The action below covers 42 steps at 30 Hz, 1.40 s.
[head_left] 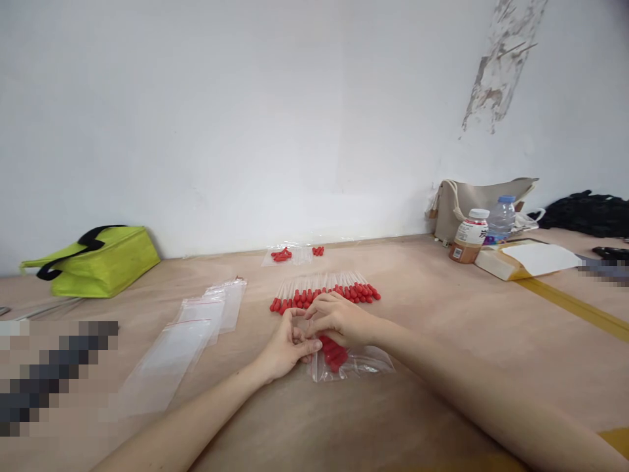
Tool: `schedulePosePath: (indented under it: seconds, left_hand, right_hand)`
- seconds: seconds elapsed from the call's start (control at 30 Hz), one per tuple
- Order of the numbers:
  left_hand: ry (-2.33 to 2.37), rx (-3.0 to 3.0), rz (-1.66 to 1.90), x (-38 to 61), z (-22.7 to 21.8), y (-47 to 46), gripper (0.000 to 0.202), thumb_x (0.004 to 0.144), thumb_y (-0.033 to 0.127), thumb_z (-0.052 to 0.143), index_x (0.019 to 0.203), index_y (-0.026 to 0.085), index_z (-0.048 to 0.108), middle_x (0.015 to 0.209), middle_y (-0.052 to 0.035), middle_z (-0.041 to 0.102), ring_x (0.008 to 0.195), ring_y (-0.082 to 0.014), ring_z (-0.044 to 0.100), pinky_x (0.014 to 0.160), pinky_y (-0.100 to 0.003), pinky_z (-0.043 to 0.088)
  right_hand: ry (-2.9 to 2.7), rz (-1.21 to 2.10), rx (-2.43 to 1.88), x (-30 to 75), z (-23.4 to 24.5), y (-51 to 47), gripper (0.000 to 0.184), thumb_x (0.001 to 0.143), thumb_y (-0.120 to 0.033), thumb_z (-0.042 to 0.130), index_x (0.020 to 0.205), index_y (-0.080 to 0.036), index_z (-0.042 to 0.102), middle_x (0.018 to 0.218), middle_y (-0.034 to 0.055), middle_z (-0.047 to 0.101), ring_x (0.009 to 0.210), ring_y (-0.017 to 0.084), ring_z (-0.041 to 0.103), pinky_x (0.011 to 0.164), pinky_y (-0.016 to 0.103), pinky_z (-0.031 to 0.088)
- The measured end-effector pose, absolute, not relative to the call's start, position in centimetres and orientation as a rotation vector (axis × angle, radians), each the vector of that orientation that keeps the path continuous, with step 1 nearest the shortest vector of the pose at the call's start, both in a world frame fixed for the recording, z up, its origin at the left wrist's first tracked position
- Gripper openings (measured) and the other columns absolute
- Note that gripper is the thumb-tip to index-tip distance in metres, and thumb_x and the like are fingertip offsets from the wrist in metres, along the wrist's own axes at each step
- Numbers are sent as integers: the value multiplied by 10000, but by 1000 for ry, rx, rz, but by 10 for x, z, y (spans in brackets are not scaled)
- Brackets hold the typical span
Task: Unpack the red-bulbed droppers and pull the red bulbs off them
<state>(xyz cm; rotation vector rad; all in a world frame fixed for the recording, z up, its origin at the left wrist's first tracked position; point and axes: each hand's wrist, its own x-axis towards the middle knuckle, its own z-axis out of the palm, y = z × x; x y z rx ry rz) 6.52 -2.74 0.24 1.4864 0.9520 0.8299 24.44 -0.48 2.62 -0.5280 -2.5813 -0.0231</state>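
Observation:
A clear zip bag (368, 364) lies on the table in front of me, with several red dropper bulbs (336, 358) showing inside it. My left hand (289, 346) is closed on the bag's left end, thumb forward. Over the same end bends my right hand (339, 318), its fingers pinched on the bag close to the left fingertips; its palm hides part of the bulbs. Just beyond both hands is a row of droppers (356, 292) with clear stems pointing away and red bulbs toward me.
Flat zip bags (189, 328) overlap on the left. Bagged red droppers (282, 254) lie near the wall. A lime-green bag (111, 262) stands at the back left. On the right are a drink bottle (469, 237), a water bottle (502, 219), a beige bag (447, 213) and a box (491, 262).

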Motion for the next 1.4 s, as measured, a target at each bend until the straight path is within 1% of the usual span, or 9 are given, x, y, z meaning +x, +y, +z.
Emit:
schedulePosePath:
  seconds: [0.13, 0.23, 0.57, 0.8, 0.9, 1.07, 1.17, 1.27, 1.4]
  left_hand:
    - [916, 1489, 837, 64, 0, -26, 584, 616, 318, 714, 984, 194, 278, 501, 112, 492, 430, -75, 469, 468, -206, 395]
    - [910, 1489, 833, 63, 0, -26, 596, 610, 291, 722, 1004, 195, 285, 496, 113, 499, 438, -79, 482, 477, -208, 402]
    - [919, 1449, 816, 62, 5, -30, 642, 561, 294, 756, 1022, 190, 321, 479, 116, 495, 442, -77, 478, 492, -203, 392]
    - [909, 1251, 869, 54, 7, -25, 495, 614, 337, 724, 968, 189, 411, 563, 92, 477, 594, -88, 541, 616, -219, 401]
    - [870, 1270, 861, 52, 5, -23, 497, 633, 341, 711, 999, 197, 406, 611, 74, 502, 628, -98, 545, 628, -223, 391]
    - [844, 1400, 861, 53, 6, -24, 462, 672, 314, 685, 1020, 182, 413, 682, 46, 529, 643, -86, 497, 630, -213, 360]
    - [830, 1409, 833, 55, 9, -26, 477, 672, 311, 684, 1041, 185, 410, 763, 18, 556, 742, -115, 519, 717, -249, 365]
    - [815, 1415, 807, 56, 10, -27, 489, 683, 304, 675, 1066, 191, 392, 763, 18, 553, 740, -118, 523, 722, -256, 366]
    - [811, 1446, 791, 55, 9, -26, 492, 678, 291, 680, 1065, 190, 392, 735, 29, 544, 712, -108, 525, 704, -245, 366]
  right_hand:
    - [-2597, -202, -452, 241, 21, -2, 191, 814, -158, 493, 894, -248, 641, 989, 16, 604, 960, 160, 447, 841, 330, 314]
    - [-2592, -263, -408, 241, 18, -3, 182, 822, -148, 484, 846, -233, 643, 938, 10, 628, 939, 145, 459, 823, 312, 314]
    - [-2595, -222, -440, 244, 19, -11, 161, 810, -123, 458, 834, -197, 599, 906, 8, 625, 887, 144, 461, 794, 299, 307]
    - [-2494, -245, -581, 246, 13, -6, 164, 820, -116, 424, 822, -182, 575, 903, 24, 627, 849, 147, 469, 787, 306, 312]
    - [-2480, -97, -645, 246, 17, -8, 147, 842, -167, 438, 904, -185, 570, 967, 38, 617, 881, 138, 485, 788, 291, 325]
    - [-2553, -1, -647, 245, 21, -9, 328, 827, -105, 423, 1119, -221, 519, 1115, 39, 565, 967, 140, 481, 795, 285, 335]
    - [-2605, -6, -578, 243, 18, -5, 342, 828, -94, 417, 1118, -225, 542, 1050, 42, 588, 950, 137, 494, 788, 278, 346]
    - [-2583, 2, -520, 242, 16, -2, 317, 849, -125, 412, 1111, -223, 560, 945, 48, 600, 880, 132, 512, 769, 267, 367]
    - [-2540, 43, -453, 241, 15, -1, 197, 847, -197, 464, 937, -204, 639, 858, 42, 585, 804, 121, 518, 745, 250, 387]
